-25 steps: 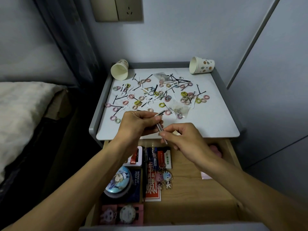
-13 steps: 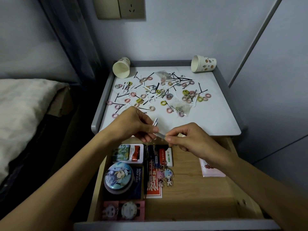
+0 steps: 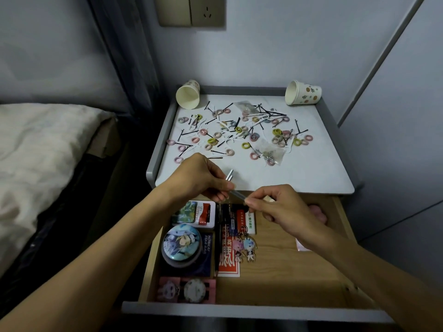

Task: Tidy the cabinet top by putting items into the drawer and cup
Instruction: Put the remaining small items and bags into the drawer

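The left hand (image 3: 201,178) pinches the upper end of two thin silver metal strips (image 3: 229,176), perhaps hair clips, and the right hand (image 3: 282,209) pinches their lower end. They are held over the front lip of the white-topped grey bench (image 3: 299,178), just above the open wooden drawer (image 3: 299,279). The strips are best lowered flat onto the bare wood at the drawer's right and released low, so they do not skitter among the trinkets. The drawer's left half holds a round blue illustrated badge (image 3: 181,243), a red card (image 3: 229,262) and cartoon keychains (image 3: 244,245). A cream paper cup (image 3: 188,94) and a spotted paper cup (image 3: 303,92) lie tipped at the bench's back corners, seemingly empty. Coloured hair ties (image 3: 278,132) and black bobby pins (image 3: 217,152) are scattered between them.
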